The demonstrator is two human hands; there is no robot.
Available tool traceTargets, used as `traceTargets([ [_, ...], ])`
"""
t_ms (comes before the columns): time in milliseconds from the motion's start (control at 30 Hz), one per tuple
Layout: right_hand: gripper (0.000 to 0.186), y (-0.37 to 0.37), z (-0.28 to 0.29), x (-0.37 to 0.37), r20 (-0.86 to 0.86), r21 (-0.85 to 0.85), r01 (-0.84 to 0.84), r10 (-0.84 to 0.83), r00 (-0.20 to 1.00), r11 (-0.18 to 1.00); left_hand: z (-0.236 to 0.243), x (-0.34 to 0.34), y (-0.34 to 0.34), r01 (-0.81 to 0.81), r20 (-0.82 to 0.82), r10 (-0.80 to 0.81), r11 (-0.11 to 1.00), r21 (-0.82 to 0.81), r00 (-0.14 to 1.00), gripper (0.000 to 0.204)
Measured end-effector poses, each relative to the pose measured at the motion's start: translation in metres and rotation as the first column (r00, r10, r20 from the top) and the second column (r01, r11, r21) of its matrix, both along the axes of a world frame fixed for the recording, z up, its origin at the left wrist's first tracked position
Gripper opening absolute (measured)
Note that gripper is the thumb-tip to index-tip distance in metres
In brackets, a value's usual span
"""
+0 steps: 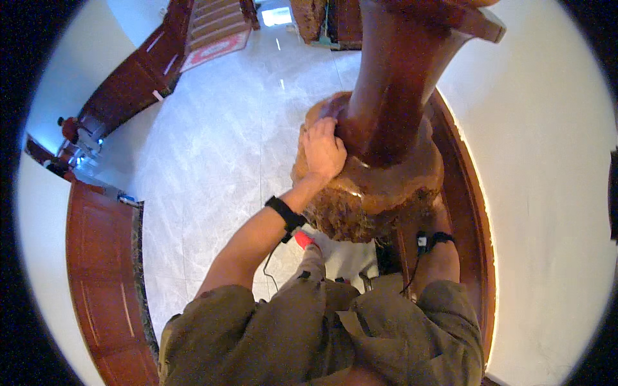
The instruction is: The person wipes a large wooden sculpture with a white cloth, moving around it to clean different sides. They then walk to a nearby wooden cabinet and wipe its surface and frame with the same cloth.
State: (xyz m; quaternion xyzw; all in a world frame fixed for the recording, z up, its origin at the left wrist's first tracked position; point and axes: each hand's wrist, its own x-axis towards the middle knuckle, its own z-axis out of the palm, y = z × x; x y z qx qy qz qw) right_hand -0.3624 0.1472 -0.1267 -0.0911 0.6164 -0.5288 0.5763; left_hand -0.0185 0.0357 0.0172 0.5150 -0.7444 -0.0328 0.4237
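Note:
A thick slab of root wood (393,186) with a polished brown top and a rough, bark-like side is in front of me. On it rises a tall, glossy dark red-brown wooden column (393,83), vase-like, flaring into an angular rim at the top. My left hand (324,151) lies on the slab's top at its left, fingers stretched out, fingertips close to the foot of the column. My right hand (441,212) is at the slab's right side, low down. Its fingers are hidden behind the slab. Both wrists wear black straps with thin cables.
A white wall (547,193) with dark wooden skirting (473,212) runs close on the right. Pale marble tiles (212,148) cover the floor. Wooden panelling (103,257) stands at the left; carpeted stairs (219,22) and a red-patterned mat (215,51) are far off.

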Motion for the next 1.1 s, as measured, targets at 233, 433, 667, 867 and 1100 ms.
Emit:
traceTargets([
  [233,0.038,0.003,-0.062,-0.021,-0.05,-0.08,-0.064,0.06,0.997,0.995,0.006,0.001,0.001,-0.015,0.025,0.013,0.998,0.065,1.0,0.038],
  [433,0.038,0.019,-0.111,-0.049,-0.224,-0.148,-0.106,0.071,0.972,0.983,0.006,0.001,-0.002,-0.048,0.068,0.041,0.994,0.102,0.997,0.041],
  [667,0.043,0.045,-0.067,-0.023,-0.744,0.106,-0.108,0.15,0.651,0.989,0.009,0.007,-0.019,-0.002,0.042,0.004,0.998,-0.063,0.999,0.038],
  [867,0.03,0.14,0.08,0.022,-0.337,-0.289,-0.053,-0.05,0.94,0.956,0.011,0.006,-0.013,-0.034,0.07,0.029,0.996,0.076,0.997,0.04],
  [1100,0.032,0.255,0.245,0.05,-0.845,-0.456,-0.228,-0.338,0.414,0.861,0.0,0.009,-0.021,0.011,0.06,-0.012,1.0,0.014,0.998,0.039],
])
